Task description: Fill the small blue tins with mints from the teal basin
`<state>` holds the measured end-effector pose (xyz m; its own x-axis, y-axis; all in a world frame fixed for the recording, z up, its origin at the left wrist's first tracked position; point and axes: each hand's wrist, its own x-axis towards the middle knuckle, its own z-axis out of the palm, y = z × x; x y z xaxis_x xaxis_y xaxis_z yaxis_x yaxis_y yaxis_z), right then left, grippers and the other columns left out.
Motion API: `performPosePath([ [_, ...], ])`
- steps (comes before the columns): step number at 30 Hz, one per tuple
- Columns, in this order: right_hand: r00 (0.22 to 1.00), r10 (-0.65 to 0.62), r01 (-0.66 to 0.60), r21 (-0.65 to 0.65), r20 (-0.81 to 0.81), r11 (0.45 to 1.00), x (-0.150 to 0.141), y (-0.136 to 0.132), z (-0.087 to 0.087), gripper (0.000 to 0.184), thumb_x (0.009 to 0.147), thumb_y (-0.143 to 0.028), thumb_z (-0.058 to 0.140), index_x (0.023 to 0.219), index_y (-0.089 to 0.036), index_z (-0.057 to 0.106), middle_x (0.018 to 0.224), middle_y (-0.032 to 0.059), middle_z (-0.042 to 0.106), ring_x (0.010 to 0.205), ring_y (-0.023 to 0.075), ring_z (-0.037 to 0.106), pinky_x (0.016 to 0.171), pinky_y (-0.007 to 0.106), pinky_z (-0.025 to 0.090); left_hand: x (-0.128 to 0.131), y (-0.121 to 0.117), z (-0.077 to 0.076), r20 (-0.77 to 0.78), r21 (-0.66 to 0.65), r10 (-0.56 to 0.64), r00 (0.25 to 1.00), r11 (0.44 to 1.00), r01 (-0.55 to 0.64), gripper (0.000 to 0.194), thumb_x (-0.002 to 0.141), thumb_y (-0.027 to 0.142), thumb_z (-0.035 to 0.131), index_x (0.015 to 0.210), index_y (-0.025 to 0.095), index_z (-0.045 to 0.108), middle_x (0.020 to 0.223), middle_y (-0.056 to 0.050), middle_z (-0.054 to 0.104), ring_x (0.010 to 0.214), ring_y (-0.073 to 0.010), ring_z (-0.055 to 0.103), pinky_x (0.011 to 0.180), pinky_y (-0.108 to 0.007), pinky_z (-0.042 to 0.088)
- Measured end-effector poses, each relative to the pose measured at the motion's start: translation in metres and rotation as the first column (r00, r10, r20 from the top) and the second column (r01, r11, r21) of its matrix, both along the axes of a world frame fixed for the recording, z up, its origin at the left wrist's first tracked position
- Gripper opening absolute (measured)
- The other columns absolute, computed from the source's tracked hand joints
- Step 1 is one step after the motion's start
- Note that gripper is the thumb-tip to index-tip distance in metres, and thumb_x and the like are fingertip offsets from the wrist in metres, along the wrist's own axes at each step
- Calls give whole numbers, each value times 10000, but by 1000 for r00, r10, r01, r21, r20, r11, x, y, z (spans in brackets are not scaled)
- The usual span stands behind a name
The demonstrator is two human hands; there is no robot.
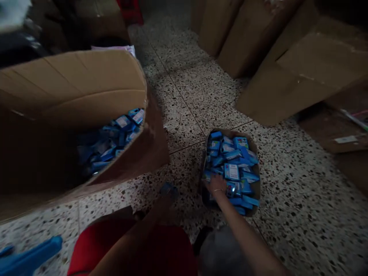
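My left hand (166,197) is low over the speckled floor, closed around a small blue box (170,188); the shadow and blur hide its details. My right hand (217,184), with a thin band at the wrist, reaches into the near left part of a shallow carton (257,147). Its fingers touch the blue boxes there, but they are blurred, and I cannot make out whether they grip one. Several small blue boxes (231,171) with white label panels fill this carton in a loose heap.
A large open cardboard box (155,142) on the left holds more blue boxes (122,122). Tall brown cartons (276,92) line the right side. A blue plastic object (34,255) lies at lower left, and a red item (130,11) stands at the back.
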<state>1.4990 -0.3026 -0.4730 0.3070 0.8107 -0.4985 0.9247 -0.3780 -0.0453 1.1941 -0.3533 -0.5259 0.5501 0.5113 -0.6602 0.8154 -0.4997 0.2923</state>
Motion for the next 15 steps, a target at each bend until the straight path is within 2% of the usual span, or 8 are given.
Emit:
performPosePath([
  [2, 997, 38, -42, 60, 71, 997, 7, 19, -34, 568, 854, -567, 466, 1110, -87, 633, 1127, 212, 613, 1119, 329, 511, 885, 408, 356, 4, 9, -60, 42, 63, -40, 998, 997, 37, 590, 882, 158, 397, 1444, 318, 320, 1543, -61, 254, 1427, -313, 174, 1148, -554, 134],
  [4, 994, 82, -88, 93, 71, 992, 7, 34, -58, 492, 863, -518, 473, 1057, -105, 659, 1078, 196, 629, 1075, 309, 526, 867, 400, 347, 4, 17, -104, 71, 99, -89, 994, 992, 82, 582, 875, 142, 416, 1423, 329, 359, 1531, -58, 284, 1428, -306, 176, 1150, -557, 121],
  [6, 992, 117, -121, 119, 43, 985, 1, 42, -74, 381, 875, -407, 477, 1056, -127, 661, 1093, 177, 626, 1078, 286, 520, 858, 379, 342, 3, 25, -126, 79, 96, -136, 988, 987, 128, 553, 867, 121, 432, 1383, 321, 424, 1480, -80, 380, 1401, -296, 262, 1142, -543, 163],
  [7, 991, 128, -131, 128, 32, 983, -2, 44, -78, 340, 881, -344, 466, 1063, -131, 657, 1112, 173, 622, 1088, 274, 514, 857, 368, 341, 3, 29, -126, 75, 88, -132, 988, 988, 125, 536, 864, 132, 451, 1372, 304, 441, 1450, -100, 420, 1377, -297, 312, 1135, -534, 189],
  [9, 992, 125, -126, 128, 14, 984, -9, 41, -80, 314, 890, -234, 423, 1077, -125, 650, 1140, 176, 617, 1098, 255, 513, 860, 352, 341, 10, 41, -110, 83, 102, -7, 996, 995, -2, 576, 838, 225, 544, 1398, 238, 407, 1413, -151, 448, 1329, -314, 377, 1119, -510, 243],
  [11, 991, 131, -128, 111, -22, 986, -16, 27, -76, 319, 883, -153, 395, 1049, -112, 664, 1121, 189, 631, 1086, 245, 532, 868, 349, 346, 29, 56, -75, 197, 151, 241, 950, 950, -272, 784, 774, 342, 638, 1454, 169, 289, 1424, -188, 410, 1316, -321, 382, 1113, -470, 280],
  [13, 984, 159, -151, 98, -77, 984, -25, 4, -68, 309, 861, -110, 409, 984, -116, 692, 1060, 185, 662, 1049, 241, 567, 867, 348, 361, 62, 70, -33, 426, 141, 437, 792, 833, -536, 935, 740, 428, 662, 1485, 150, 169, 1462, -185, 349, 1335, -304, 356, 1119, -442, 289],
  [15, 971, 199, -186, 109, -130, 977, -37, -21, -60, 278, 846, -123, 449, 949, -131, 707, 991, 175, 688, 990, 256, 607, 845, 367, 393, 103, 77, 10, 648, 50, 466, 603, 764, -644, 954, 745, 494, 640, 1491, 191, 128, 1475, -149, 338, 1333, -287, 367, 1112, -455, 307],
])
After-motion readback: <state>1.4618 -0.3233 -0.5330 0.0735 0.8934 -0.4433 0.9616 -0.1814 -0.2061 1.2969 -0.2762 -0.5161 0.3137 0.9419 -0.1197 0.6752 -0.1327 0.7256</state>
